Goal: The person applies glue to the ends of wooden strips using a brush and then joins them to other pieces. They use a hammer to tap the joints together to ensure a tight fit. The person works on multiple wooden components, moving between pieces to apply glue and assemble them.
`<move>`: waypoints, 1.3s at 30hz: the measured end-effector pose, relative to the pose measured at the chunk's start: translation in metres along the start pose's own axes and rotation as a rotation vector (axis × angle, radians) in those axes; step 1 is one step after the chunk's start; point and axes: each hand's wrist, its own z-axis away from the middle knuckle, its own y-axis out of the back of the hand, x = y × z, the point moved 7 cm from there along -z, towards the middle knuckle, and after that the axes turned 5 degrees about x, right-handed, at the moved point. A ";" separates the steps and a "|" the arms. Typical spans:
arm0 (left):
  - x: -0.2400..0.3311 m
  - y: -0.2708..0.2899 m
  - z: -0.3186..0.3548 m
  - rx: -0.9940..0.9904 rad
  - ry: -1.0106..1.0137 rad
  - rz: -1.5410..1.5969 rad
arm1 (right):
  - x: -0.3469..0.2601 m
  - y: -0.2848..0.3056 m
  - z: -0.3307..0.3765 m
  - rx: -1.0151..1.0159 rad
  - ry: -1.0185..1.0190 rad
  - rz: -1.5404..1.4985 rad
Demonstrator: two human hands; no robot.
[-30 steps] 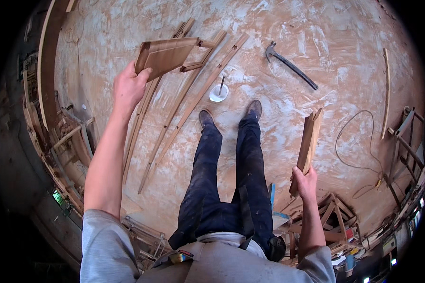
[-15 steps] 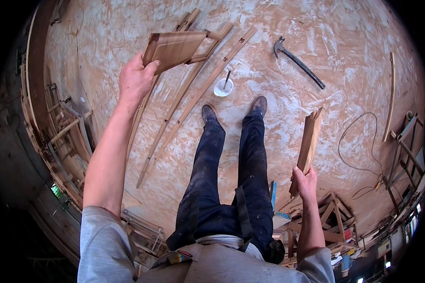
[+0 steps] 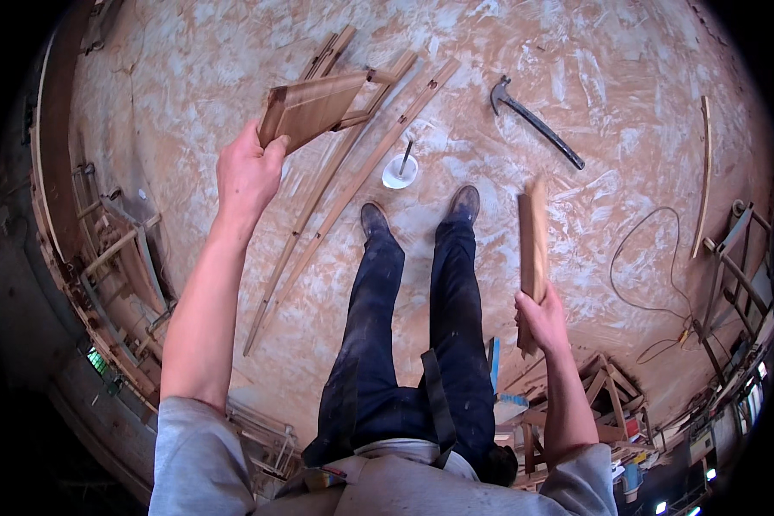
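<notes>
My left hand [image 3: 248, 172] is closed on the near end of a wooden panel [image 3: 322, 101], held tilted above the floor. A narrow rail with slim side pieces extends from the panel's far end. My right hand [image 3: 545, 322] grips a short wooden rail [image 3: 535, 236] by its lower part. The rail has a stepped, moulded edge and points away from me. Under the panel, long wooden strips [image 3: 371, 153] with dark cut slots lie slantwise on the floor; the panel hides part of them.
A claw hammer [image 3: 540, 127] lies at the far right of my feet. A small white pot [image 3: 400, 172] with a stick-like handle stands before my boots. At right are a looped cable [image 3: 615, 275] and a thin wood strip [image 3: 703, 176]. Wooden frames [image 3: 116, 249] line the left side; scrap wood [image 3: 611, 391] is heaped lower right.
My right hand has brought the short rail leftward and turned it more upright. The panel in my left hand has tilted, showing less of its face. The whole view has shifted slightly.
</notes>
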 end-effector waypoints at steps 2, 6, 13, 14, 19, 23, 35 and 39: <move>0.003 -0.002 -0.003 -0.013 0.003 -0.021 | -0.026 -0.018 -0.018 -0.024 0.062 0.160; 0.003 -0.005 -0.007 0.000 -0.023 -0.072 | -0.076 -0.068 -0.059 -0.101 0.305 0.260; 0.007 -0.006 -0.006 0.011 -0.019 -0.056 | -0.147 -0.158 -0.137 -0.174 0.473 0.688; 0.006 -0.007 -0.006 0.008 -0.017 -0.049 | -0.155 -0.169 -0.146 -0.174 0.503 0.732; 0.014 -0.007 -0.005 0.013 -0.007 0.004 | -0.197 -0.195 -0.181 -0.106 0.647 0.796; 0.011 -0.009 -0.004 -0.002 0.011 0.044 | -0.205 -0.199 -0.189 -0.066 0.690 0.788; 0.008 -0.009 -0.006 -0.003 -0.029 0.058 | -0.200 -0.212 -0.189 -0.052 0.692 0.807; 0.012 -0.008 -0.005 -0.008 -0.033 0.000 | -0.203 -0.209 -0.192 -0.051 0.663 0.825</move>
